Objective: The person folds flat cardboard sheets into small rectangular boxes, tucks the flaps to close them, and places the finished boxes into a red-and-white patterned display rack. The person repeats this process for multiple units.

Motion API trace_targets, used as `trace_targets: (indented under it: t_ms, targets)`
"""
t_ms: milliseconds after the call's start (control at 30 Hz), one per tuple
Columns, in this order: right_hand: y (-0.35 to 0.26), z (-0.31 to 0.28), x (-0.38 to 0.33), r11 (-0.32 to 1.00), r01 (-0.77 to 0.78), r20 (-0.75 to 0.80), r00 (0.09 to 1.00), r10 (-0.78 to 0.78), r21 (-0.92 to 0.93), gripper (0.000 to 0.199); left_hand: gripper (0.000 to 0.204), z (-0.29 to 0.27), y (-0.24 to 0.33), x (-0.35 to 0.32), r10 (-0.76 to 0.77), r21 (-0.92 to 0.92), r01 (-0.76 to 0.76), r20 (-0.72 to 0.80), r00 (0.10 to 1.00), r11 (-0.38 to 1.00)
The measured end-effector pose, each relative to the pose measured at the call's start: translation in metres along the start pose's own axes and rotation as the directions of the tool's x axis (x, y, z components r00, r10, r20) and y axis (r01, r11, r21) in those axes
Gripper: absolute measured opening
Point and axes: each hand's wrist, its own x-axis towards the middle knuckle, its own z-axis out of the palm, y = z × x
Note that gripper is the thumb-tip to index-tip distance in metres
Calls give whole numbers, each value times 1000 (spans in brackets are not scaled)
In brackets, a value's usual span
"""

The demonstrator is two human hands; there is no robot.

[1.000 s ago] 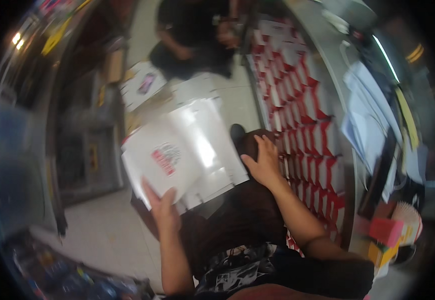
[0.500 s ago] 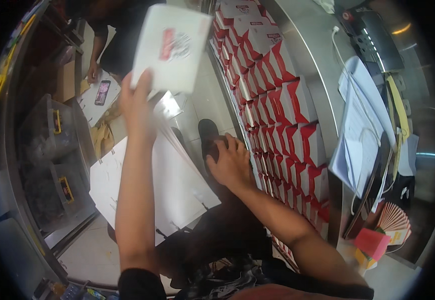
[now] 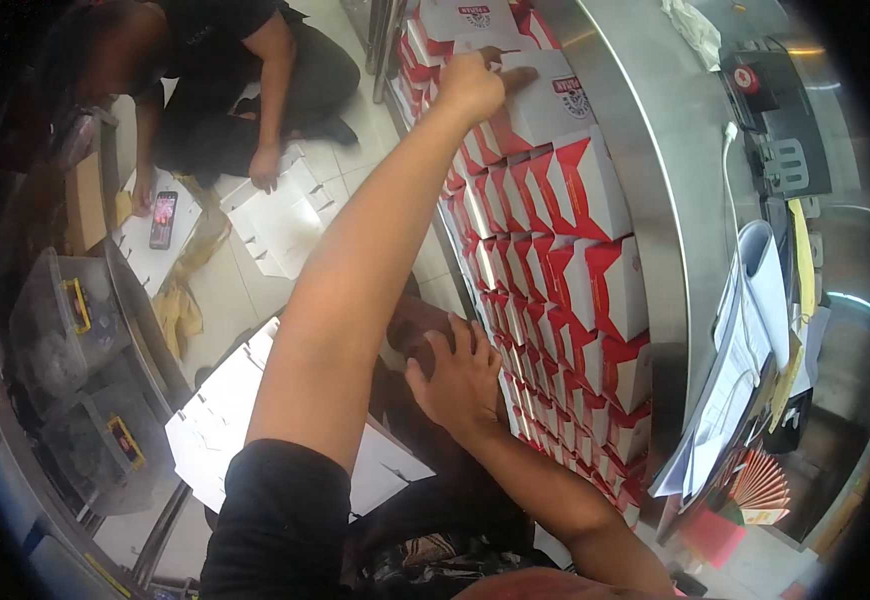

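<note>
My left arm reaches far forward to the top of a stack of white-and-red folded cartons point(image 3: 595, 275). There my left hand point(image 3: 475, 85) touches a white carton point(image 3: 545, 120) lying flat on the stack. Its thumb and forefinger stretch out over the carton, while the other fingers are mostly hidden. My right hand point(image 3: 460, 380) rests on my dark-clad knee beside the stack, fingers spread and holding nothing. Across my lap, partly behind my left forearm, lie flat white carton blanks point(image 3: 215, 435) with slits along their edges.
At far left another person sits on the floor, a hand point(image 3: 266, 167) on a white blank point(image 3: 280, 225). A phone point(image 3: 163, 220) lies near their other hand. Clear plastic bins point(image 3: 75, 310) stand left. A steel counter point(image 3: 625, 130) edges the stack, with hanging papers point(image 3: 730, 350) at right.
My left hand has carried a white carton rightward and forward from mid-air onto the stack. My right hand stays on the knee. The view has shifted, showing more of the other person.
</note>
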Motion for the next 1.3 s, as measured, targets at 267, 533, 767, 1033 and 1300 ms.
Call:
trace_targets:
  t_ms: [267, 533, 767, 1033, 1300]
  targets:
    - [-12, 1, 28, 1000, -2, 33, 999, 2, 5, 48, 91, 1, 13, -28, -115, 84, 108, 76, 991, 991]
    - [-25, 2, 57, 996, -48, 35, 998, 45, 80, 43, 46, -169, 25, -232, 98, 253, -110, 59, 993, 961]
    - [-31, 2, 69, 996, 93, 6, 996, -92, -18, 34, 69, -298, -9, -416, -296, 767, 536, -453, 841, 352]
    - [-18, 16, 60, 976, 218, -176, 961, -214, 5, 29, 66, -299, -26, -434, -168, 703, 503, -491, 855, 503]
    - [-12, 14, 58, 978, 208, -193, 960, -203, 2, 31, 69, -310, -35, -429, -179, 660, 483, -475, 862, 575]
